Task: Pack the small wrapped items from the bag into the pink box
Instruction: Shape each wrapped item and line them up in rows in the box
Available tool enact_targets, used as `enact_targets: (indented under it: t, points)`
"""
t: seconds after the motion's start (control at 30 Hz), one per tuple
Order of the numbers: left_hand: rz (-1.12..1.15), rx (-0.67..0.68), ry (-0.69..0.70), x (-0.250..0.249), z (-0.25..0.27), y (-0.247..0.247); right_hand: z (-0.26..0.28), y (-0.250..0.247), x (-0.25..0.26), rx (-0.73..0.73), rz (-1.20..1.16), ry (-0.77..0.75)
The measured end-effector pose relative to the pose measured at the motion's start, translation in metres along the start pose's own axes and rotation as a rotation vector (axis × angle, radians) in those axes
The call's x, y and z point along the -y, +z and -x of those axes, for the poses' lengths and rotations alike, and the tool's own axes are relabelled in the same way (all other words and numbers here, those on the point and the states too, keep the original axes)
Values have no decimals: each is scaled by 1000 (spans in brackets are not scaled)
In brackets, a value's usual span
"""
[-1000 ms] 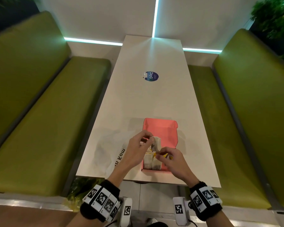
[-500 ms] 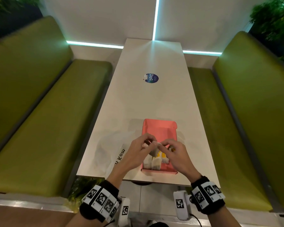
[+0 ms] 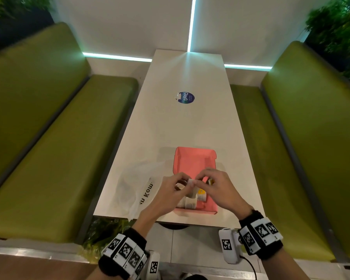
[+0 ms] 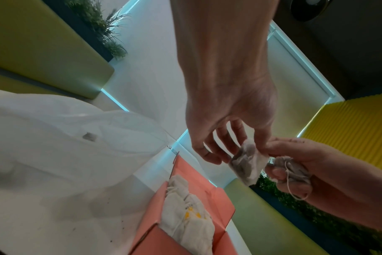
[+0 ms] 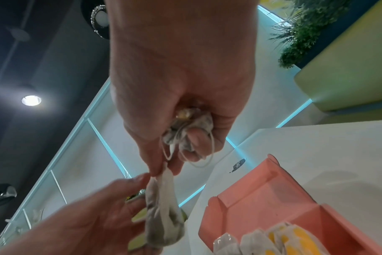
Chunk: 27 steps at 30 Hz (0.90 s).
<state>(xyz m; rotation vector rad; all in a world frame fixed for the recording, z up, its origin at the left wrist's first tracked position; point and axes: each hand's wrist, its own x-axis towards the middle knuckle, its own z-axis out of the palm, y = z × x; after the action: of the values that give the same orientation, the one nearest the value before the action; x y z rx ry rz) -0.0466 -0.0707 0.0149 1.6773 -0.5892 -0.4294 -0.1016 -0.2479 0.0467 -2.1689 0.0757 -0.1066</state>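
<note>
Mid-pack over pink box (image 3: 194, 162): left hand (image 3: 168, 196) and right hand (image 3: 220, 190) pinching one tea bag (image 4: 247, 163), right also clutching a bunch (image 5: 186, 134); next, probably down into gap at 12 o'clock of packed row (image 3: 190, 202).

Head view: high above the near short edge of the table (image 3: 182, 126), facing forward and down along its length. Left wrist view: low and close under the left hand (image 4: 227, 110), looking up past the fingers. Right wrist view: equally close under the right hand (image 5: 181, 96), tilted up toward the ceiling. Shared by all three: both hands and the pink box (image 3: 192, 162) by the near edge.
</note>
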Motion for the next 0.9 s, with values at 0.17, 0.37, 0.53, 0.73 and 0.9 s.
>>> enact_targets:
  t: [0.17, 0.37, 0.53, 0.73, 0.9]
  points:
    - [10, 34, -18, 7, -2, 1, 0, -8, 6, -13, -6, 2]
    - [59, 38, -21, 8, 0, 6, 5, -8, 5, -46, -10, 15]
    - [39, 80, -75, 17, 2, 12, 6, -14, 8, -68, -19, 0]
    - [154, 55, -81, 17, 4, 14, 4, -21, 5, -31, -1, 35]
    - [224, 59, -77, 9, 2, 14, 4, -18, 2, 50, 34, 52]
